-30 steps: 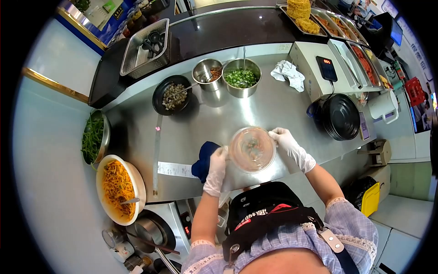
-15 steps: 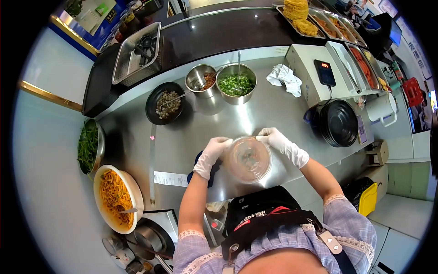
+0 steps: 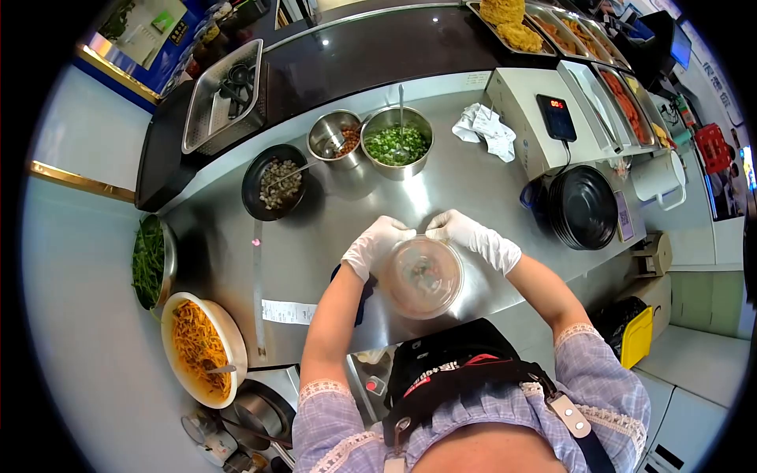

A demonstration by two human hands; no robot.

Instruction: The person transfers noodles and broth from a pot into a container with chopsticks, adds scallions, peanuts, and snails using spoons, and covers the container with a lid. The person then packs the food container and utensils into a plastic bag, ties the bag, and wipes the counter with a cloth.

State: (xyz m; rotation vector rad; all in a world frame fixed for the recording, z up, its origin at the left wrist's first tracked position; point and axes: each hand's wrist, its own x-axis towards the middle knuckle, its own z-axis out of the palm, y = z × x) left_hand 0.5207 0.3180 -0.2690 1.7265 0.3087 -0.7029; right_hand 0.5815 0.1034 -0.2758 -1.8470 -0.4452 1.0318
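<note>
A round, clear plastic takeout bowl with a lid (image 3: 424,280) rests near the front edge of the steel counter; reddish and dark contents show faintly through the top. My left hand (image 3: 386,238), in a white glove, pinches the far left part of the rim. The far rim is also gripped by my gloved right hand (image 3: 457,229), its fingertips close to those of the left. A dark blue cloth (image 3: 368,298) lies partly under my left forearm, beside a printed paper receipt (image 3: 288,311).
Beyond the hands stand a steel pot of chopped green onion (image 3: 397,143), a smaller steel pot (image 3: 334,139) and a black bowl (image 3: 273,182). A crumpled cloth (image 3: 484,131) and stacked black bowls (image 3: 583,207) are to the right. Shredded orange food fills a white basin (image 3: 234,335) at left.
Both hands have slid toward each other along the far rim, so the fingertips are now nearly together. The bowl stays in about the same place.
</note>
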